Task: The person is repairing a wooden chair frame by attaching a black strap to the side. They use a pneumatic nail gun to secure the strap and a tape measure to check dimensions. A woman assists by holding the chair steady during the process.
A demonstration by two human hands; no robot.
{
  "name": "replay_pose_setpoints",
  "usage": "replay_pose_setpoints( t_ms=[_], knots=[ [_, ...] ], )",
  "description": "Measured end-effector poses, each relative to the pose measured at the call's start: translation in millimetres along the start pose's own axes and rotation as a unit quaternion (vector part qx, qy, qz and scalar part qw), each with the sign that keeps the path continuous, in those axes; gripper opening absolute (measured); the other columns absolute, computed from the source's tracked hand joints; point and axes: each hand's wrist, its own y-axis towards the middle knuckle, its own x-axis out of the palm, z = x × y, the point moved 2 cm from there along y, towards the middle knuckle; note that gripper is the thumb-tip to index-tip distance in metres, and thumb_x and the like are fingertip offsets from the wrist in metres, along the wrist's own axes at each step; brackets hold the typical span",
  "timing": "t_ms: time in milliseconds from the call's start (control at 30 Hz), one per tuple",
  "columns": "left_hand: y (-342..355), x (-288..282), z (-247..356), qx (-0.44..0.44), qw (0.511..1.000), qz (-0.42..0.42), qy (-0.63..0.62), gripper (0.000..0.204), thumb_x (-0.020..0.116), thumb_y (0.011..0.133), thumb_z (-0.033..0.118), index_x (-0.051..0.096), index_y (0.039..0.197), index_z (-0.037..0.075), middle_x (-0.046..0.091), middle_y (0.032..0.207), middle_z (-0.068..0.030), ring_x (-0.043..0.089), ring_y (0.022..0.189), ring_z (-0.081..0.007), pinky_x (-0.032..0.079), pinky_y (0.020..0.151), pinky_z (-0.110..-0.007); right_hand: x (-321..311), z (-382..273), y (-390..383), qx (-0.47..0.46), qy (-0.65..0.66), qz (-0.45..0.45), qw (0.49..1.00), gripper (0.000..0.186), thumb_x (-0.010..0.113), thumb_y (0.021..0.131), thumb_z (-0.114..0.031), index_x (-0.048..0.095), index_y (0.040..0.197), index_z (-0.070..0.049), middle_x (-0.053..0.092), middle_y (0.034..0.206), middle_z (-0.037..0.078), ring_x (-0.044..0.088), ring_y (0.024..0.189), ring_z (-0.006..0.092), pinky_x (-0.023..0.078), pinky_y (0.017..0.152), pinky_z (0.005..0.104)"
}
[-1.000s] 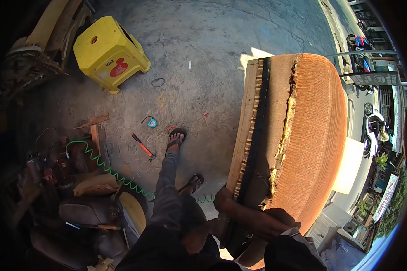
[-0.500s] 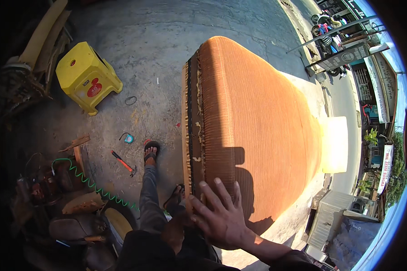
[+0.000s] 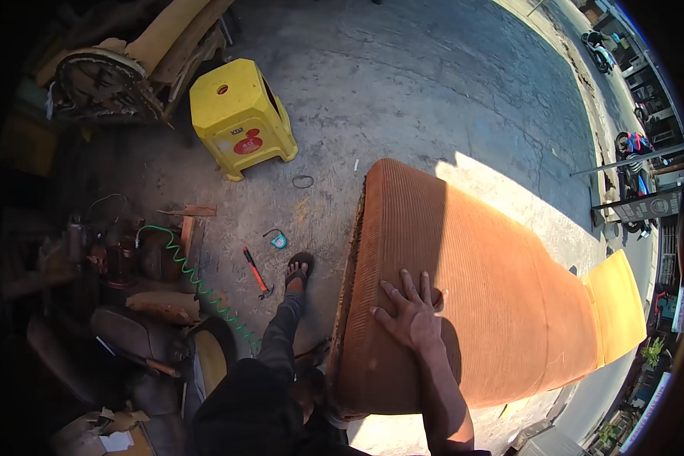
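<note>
Right hand (image 3: pixel 412 318) spread flat on orange cushion (image 3: pixel 479 304); left hand not in view. Cushion looks big, bulky, soft w/ stiff frame edge — prob. grip there.

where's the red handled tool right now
In the head view the red-handled tool lies on the concrete floor left of the person's sandalled foot, beside a small blue tape measure and the green coiled hose.
</note>
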Motion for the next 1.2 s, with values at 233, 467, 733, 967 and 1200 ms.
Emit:
replay_pose_setpoints(
  t_ms=[233,467,733,967,1200],
  knots=[
    [16.5,-33.9,20.4,-0.064,0.978,-0.067,-0.184,0.044,0.044,0.099,0.049,0.060,0.115,0.012,0.062,0.104,-0.0086,0.056,0.084,-0.0239,0.042,0.070,-0.040,-59.9,20.4,109.5,-0.029,0.003,-0.142,0.989,0.066,0.049,0.092,-0.070,0.045,0.150,-0.038,0.022,0.167,0.006,0.008,0.155,0.0394,0.006,0.117,0.0744],
    [-86.0,-44.2,98.8,-0.183,0.759,-0.274,-0.562,0.045,0.045,0.098,0.051,0.062,0.109,0.011,0.063,0.096,-0.0072,0.057,0.074,-0.0212,0.042,0.062,-0.038,-190.3,92.4,160.4,-0.018,0.058,-0.247,0.967,0.071,0.048,0.093,-0.072,0.041,0.154,-0.035,0.015,0.169,0.003,0.005,0.156,0.0310,0.004,0.122,0.0666],
    [-239.6,-3.0,207.6,-0.189,0.387,-0.610,-0.665,0.047,0.046,0.097,0.054,0.063,0.103,0.010,0.064,0.087,-0.0055,0.057,0.064,-0.0180,0.043,0.052,-0.035,-260.3,183.6,242.7,-0.176,0.030,-0.244,0.953,0.079,0.035,0.099,-0.069,0.034,0.157,-0.016,0.017,0.168,0.009,0.011,0.156,0.0280,0.013,0.127,0.0406],
    [-287.1,-41.5,245.7,-0.087,0.400,-0.585,-0.700,0.052,0.036,0.103,0.055,0.062,0.102,0.010,0.064,0.077,-0.0055,0.054,0.052,-0.0172,0.038,0.044,-0.031,-300.8,235.3,174.9,-0.202,0.045,-0.233,0.950,0.074,0.041,0.099,-0.064,0.036,0.156,-0.016,0.024,0.166,0.010,0.016,0.154,0.0287,0.011,0.125,0.0516],
    [-323.3,-98.5,305.4,-0.125,0.446,-0.511,-0.724,0.055,0.037,0.100,0.058,0.061,0.080,0.013,0.055,0.059,-0.0029,0.048,0.044,-0.0185,0.038,0.044,-0.033,-350.2,196.6,-7.9,-0.191,0.184,-0.043,0.963,0.070,0.047,0.099,-0.058,0.039,0.155,-0.016,0.031,0.163,0.010,0.022,0.153,0.0294,0.009,0.122,0.0626]
  ],
)
